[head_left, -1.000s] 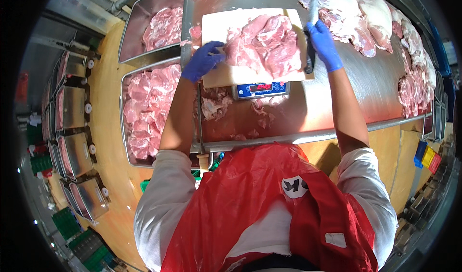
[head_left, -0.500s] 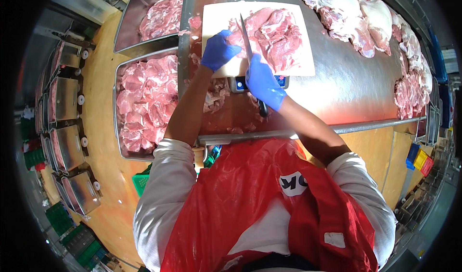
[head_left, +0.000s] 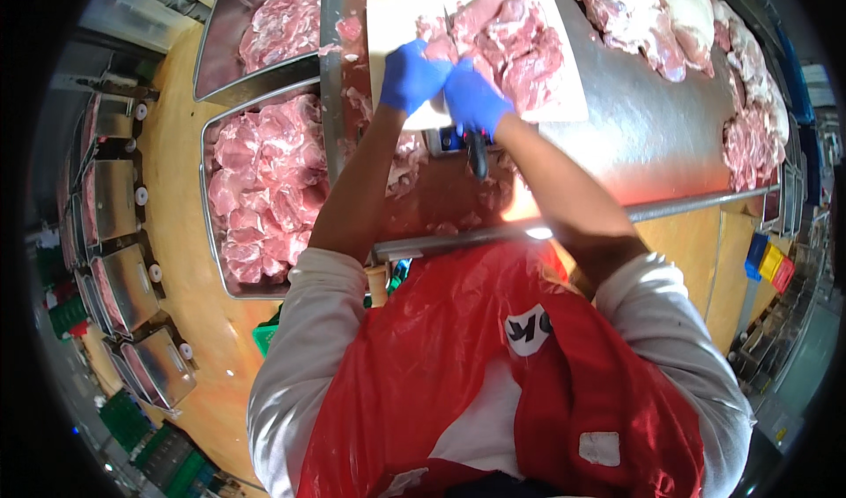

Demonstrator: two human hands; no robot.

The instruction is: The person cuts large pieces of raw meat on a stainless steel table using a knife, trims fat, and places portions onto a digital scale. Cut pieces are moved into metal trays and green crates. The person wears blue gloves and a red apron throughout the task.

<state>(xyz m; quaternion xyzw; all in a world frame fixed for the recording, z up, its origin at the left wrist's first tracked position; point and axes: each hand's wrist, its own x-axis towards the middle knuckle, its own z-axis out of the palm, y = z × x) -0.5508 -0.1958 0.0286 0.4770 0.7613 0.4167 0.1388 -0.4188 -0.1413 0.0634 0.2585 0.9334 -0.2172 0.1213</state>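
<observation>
A large piece of raw meat (head_left: 520, 53) lies on a white cutting board (head_left: 392, 9). My left hand (head_left: 412, 77), in a blue glove, is closed on the meat's near left edge; its fingertips are partly hidden. Right beside it, my right hand (head_left: 476, 100), also gloved in blue, grips a knife. The knife's black handle (head_left: 477, 156) sticks out toward me below the glove. Most of the blade is hidden by my hands and the meat. Under the board's near edge shows a scale (head_left: 445, 139) with a dark panel.
Two metal bins, a nearer one (head_left: 208, 189) and a farther one (head_left: 204, 75), hold meat cuts at the left. Larger skin-on pieces (head_left: 687, 35) lie along the table's right side. Meat scraps (head_left: 407, 165) are scattered near the board. Wheeled metal carts (head_left: 115, 198) stand farther left.
My right hand and the knife have moved closer to my left hand, and the blade has sunk mostly out of sight. The meat on the board has shifted and spread slightly.
</observation>
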